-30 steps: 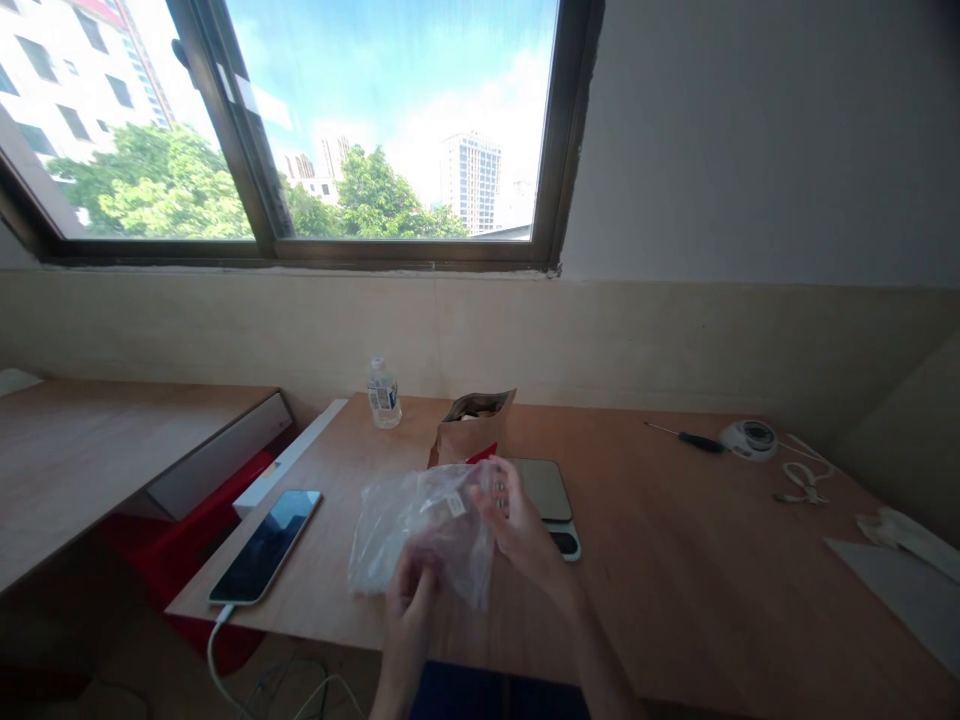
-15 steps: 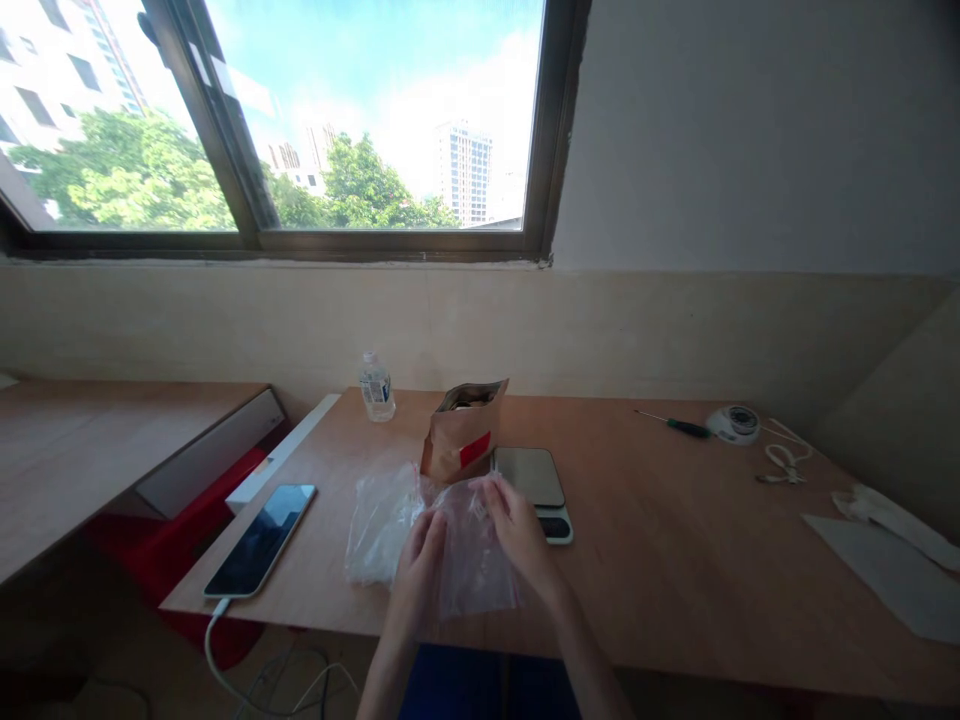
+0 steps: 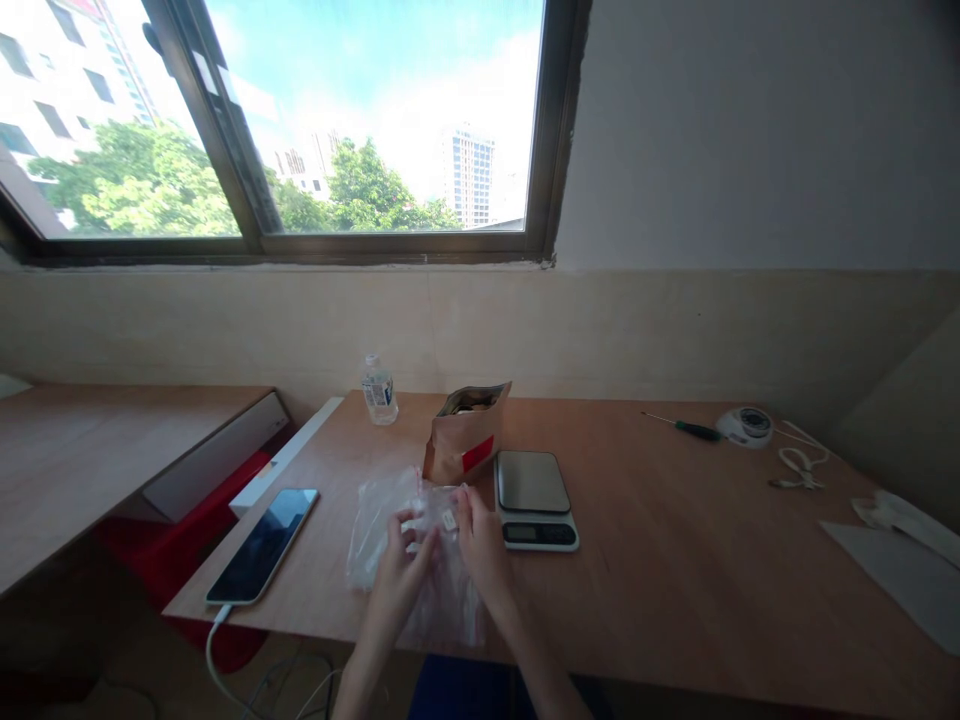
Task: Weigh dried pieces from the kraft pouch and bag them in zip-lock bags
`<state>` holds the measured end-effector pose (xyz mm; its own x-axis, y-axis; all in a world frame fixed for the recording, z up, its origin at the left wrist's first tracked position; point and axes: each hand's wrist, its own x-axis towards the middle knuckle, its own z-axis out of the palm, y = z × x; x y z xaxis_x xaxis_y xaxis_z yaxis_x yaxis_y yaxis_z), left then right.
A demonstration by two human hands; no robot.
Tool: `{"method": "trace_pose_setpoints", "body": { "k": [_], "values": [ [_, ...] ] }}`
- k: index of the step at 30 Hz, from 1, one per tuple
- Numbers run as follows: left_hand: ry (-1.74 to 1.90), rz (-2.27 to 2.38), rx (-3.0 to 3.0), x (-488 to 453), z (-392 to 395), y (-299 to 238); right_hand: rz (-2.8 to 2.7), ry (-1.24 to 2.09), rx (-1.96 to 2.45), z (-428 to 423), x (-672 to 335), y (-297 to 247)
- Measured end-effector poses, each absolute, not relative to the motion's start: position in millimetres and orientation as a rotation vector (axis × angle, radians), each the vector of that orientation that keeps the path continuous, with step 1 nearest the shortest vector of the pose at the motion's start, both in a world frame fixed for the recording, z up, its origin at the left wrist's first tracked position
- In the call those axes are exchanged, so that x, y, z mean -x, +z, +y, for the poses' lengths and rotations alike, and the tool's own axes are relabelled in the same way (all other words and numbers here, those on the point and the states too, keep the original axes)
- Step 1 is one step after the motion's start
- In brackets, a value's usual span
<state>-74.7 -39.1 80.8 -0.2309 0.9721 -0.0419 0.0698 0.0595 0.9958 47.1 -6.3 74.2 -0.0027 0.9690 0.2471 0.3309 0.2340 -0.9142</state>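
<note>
Both hands have come down and drawn closer together since half a second ago, and the clear plastic bag now lies lower on the wooden table. Left hand and right hand each seem to pinch the film with closed fingers, though blur makes the exact hold hard to read. The bag sits near the table's near edge, just left of the digital scale. A brown paper pouch stands just beyond it, and a phone lies to the left.
</note>
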Motion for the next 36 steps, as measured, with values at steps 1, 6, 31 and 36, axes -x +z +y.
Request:
{"method": "trace_pose_setpoints", "body": {
  "k": [1,6,31,36],
  "values": [
    [1.265,1.433,-1.103,78.5,-38.2,81.9,-1.543,0.840,1.284,-6.7,-45.4,73.2],
    [1.374,1.520,-1.205,115.9,-16.8,99.9,-1.521,1.204,1.179,-20.6,-58.1,60.4],
    [0.297,2.221,-2.537,96.7,2.9,-2.6,-1.056,0.879,1.524,-59.1,-193.9,-2.9],
    [0.353,2.199,-2.539,95.8,1.4,-2.2,-1.314,0.582,1.557,-45.7,-198.3,-0.1]
  ]
}}
